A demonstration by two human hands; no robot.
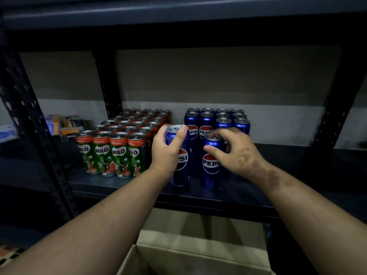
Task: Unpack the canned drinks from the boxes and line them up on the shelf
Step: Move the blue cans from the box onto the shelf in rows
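A: What do the hands have?

B: The left hand [166, 149] is wrapped round a tall blue aluminium Pepsi can [179, 155], thumb up by the rim, the can tilted a little with its base at the front of the dark metal shelf board [278, 165]. The right hand [236, 151] is curled over the top of a second blue Pepsi can [212, 161], thumb on its near side, fingers across the lid. That can stands upright just beside the first one, at its three o'clock.

A: And behind them?

B: At twelve o'clock from the hands, a block of upright blue Pepsi cans [217, 121] in rows reaching toward the back of the shelf. The hands hide part of its front row, so only "PEPSI" and "PEPS" show on two of them.

A: Anything to the side?

B: At nine o'clock from the left hand, a tight block of green and red Milo cans [119, 147], close to that hand. The front four read "MILO", with "ORIGINAL" on the red band above.

A: Further out?

B: Past a black perforated steel upright [35, 124], at ten o'clock, some small blurred packages [63, 126]; their print is unreadable. At six o'clock, below the shelf edge, an open brown cardboard box [198, 255] between the forearms.
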